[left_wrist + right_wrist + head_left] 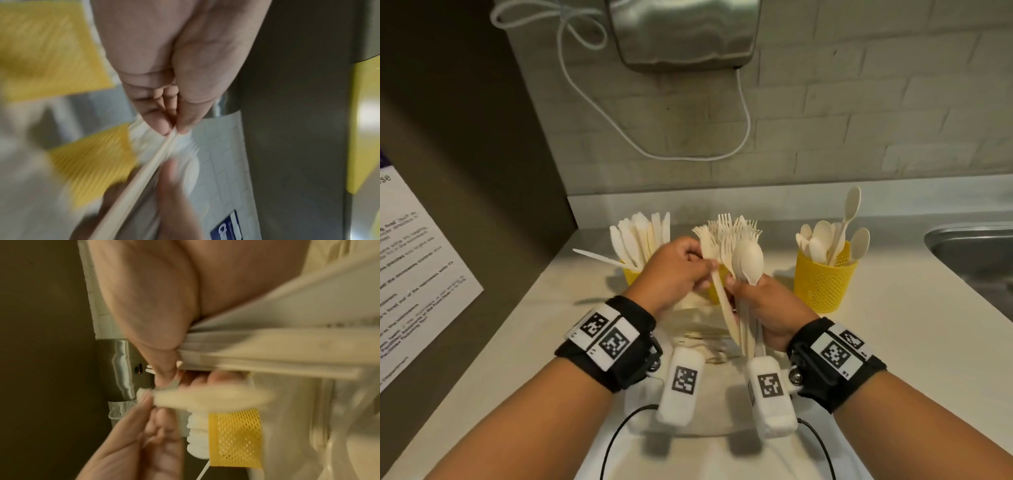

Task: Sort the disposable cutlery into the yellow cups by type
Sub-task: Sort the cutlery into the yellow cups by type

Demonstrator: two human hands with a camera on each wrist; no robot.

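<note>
Pale worktop (887, 342), back edge: three yellow mesh cups (824, 281). My right hand (767, 308) clasps a cream plastic cutlery bundle (744, 301); left hand (671, 270) pinches one fork handle (717, 287). Risk: pulling drags neighbours loose, I judge.

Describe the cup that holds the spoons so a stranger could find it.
On the pale counter, find the steel sink at the right. The yellow mesh cup nearest it is the one: rounded spoon bowls stick out, while the others hold forks and knives.
</note>
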